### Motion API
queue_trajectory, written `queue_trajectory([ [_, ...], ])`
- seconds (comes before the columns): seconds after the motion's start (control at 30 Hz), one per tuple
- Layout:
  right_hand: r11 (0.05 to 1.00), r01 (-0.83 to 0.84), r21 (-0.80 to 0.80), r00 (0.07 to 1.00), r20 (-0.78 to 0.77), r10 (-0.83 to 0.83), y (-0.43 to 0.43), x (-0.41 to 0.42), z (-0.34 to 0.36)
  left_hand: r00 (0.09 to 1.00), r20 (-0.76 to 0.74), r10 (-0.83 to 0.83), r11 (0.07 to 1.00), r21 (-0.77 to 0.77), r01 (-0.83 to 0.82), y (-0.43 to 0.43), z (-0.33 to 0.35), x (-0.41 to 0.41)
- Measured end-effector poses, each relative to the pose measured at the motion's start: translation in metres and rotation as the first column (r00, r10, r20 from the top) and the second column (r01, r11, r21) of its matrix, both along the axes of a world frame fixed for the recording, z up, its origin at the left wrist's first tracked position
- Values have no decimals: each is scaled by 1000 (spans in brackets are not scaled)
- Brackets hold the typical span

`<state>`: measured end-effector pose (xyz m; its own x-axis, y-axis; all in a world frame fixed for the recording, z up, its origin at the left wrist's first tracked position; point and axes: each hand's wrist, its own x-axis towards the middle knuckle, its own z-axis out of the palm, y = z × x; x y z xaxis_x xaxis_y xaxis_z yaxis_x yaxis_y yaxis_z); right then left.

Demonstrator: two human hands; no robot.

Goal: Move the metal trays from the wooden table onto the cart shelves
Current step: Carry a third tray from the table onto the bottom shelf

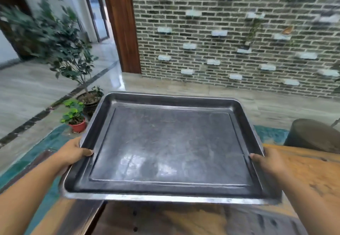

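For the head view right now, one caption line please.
Both hands, left and right, grip an empty metal tray by its side rims above the wooden table.

The tray (169, 148) between the fingers is dull grey metal, scratched and scuffed, with faint glossy reflections near its middle. Under it the table (312, 176) is warm grained wood, worn darker in patches. Beyond, the floor (27, 87) looks polished stone, and the wall (230, 32) rough brick.

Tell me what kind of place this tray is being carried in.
Probably an indoor lobby or dining hall: a decorative grey brick wall, potted plants on a polished stone floor, and a rustic wooden table below the held metal tray.
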<state>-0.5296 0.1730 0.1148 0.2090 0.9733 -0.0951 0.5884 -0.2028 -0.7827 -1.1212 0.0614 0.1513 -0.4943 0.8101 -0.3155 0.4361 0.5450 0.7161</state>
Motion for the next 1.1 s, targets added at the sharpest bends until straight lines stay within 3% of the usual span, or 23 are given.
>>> queue_trajectory([
  [0.33,974,-227,25,973,-22,228,-26,-132,99,977,-5,212,970,126,-209,-173,109,-79],
  [0.63,854,-509,105,856,-48,516,-134,-362,154,841,-43,539,834,169,-525,-420,132,-199],
  [0.83,687,-713,138,691,-23,722,-232,-536,158,646,-93,757,650,197,-734,-613,132,-252],
  [1.1,333,-933,139,337,6,941,-383,-724,147,292,-123,949,312,205,-928,-852,117,-221],
])
